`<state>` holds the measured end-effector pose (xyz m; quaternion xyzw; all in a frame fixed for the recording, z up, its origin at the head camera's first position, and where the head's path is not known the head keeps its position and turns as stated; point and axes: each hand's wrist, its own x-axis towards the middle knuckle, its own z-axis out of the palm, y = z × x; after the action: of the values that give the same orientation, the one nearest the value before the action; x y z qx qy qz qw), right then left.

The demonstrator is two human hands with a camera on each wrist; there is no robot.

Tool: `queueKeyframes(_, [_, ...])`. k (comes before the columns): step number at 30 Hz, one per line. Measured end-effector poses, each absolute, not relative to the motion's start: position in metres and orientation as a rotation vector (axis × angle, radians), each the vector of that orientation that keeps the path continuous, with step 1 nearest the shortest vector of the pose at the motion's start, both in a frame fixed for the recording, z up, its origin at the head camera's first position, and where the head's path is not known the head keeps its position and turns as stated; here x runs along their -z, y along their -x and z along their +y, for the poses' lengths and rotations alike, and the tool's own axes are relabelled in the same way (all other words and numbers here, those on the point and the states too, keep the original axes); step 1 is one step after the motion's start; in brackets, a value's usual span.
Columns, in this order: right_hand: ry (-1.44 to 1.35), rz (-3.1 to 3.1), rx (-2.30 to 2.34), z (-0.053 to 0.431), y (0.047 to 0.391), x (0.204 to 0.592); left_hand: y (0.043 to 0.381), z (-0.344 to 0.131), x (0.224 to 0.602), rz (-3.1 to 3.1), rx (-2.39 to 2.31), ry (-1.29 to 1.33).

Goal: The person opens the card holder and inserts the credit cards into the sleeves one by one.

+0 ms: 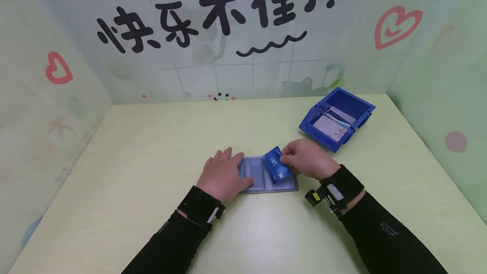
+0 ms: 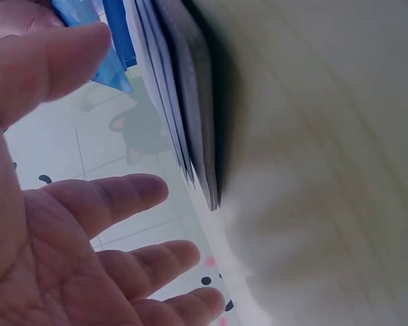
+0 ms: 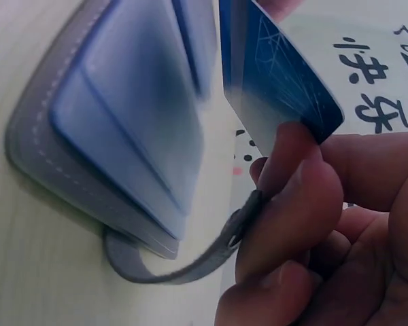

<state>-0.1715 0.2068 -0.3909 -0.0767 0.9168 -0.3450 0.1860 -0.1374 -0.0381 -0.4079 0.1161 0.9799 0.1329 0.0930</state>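
A grey card holder [image 1: 255, 176] lies spread out on the table, its translucent sleeves [image 3: 132, 102] fanned slightly in the right wrist view. My right hand [image 1: 310, 158] pinches a blue bank card [image 1: 277, 165] by its right edge between thumb and fingers. The card is tilted over the holder's right half, its chip toward the near end. A thin closure strap [image 3: 183, 272] with a snap curves up from the holder against my right fingers. My left hand [image 1: 222, 174] is at the holder's left side with fingers extended, its thumb over the near left part.
A blue plastic bin [image 1: 344, 96] stands at the back right of the table, with several cards [image 1: 331, 126] inside. Printed fabric walls [image 1: 243, 81] enclose the table [image 1: 160, 138] at the back and both sides.
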Motion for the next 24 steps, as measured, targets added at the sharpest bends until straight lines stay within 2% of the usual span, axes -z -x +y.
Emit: queueKeyframes(24, [0.247,2.806,0.625,0.176,0.161,0.405,0.137,-0.036,0.408,2.905,-0.333,-0.411])
